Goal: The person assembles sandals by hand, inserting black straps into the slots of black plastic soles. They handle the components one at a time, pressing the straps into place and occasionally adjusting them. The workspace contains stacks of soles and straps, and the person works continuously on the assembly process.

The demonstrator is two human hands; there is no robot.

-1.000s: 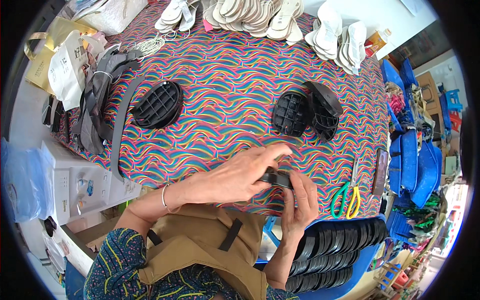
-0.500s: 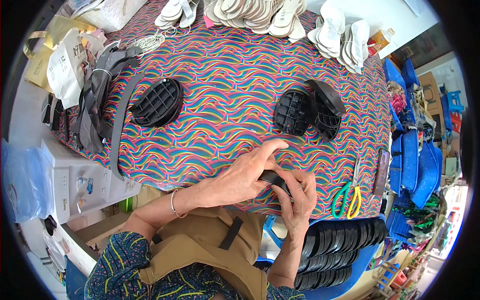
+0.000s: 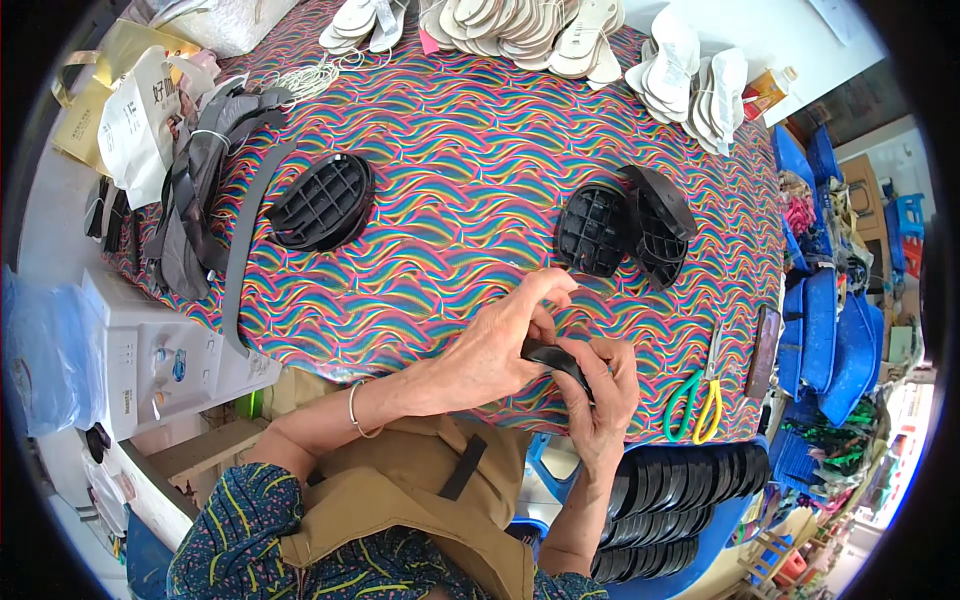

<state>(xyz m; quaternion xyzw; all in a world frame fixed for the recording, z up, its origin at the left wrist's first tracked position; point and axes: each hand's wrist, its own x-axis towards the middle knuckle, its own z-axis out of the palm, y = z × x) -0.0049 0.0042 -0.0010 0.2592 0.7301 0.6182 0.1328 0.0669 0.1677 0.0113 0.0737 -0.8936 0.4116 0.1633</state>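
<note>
Near the table's front edge I hold a glossy black curved shoe piece (image 3: 560, 362) between both hands; most of it is hidden by my fingers. My left hand (image 3: 490, 345) grips its left end, with the index finger raised and bent above it. Around the right end, my right hand (image 3: 602, 395) is closed, thumb on the near side and fingers on the far side. Beyond my hands lie black gridded shoe platforms (image 3: 590, 232), with another black platform (image 3: 660, 205) leaning against them. More gridded platforms (image 3: 322, 203) are stacked farther left.
Green-and-yellow scissors (image 3: 708, 400) and a dark phone-like slab (image 3: 763, 350) lie at the right edge. Black strips (image 3: 195, 215) and a long strip (image 3: 245, 260) lie left. White insoles (image 3: 585, 40) line the back. A blue bin (image 3: 735, 500) of black pieces stands below right.
The black piece has tilted slightly in my fingers, its right end lower. My left index finger is bent more. The whole view has shifted a little.
</note>
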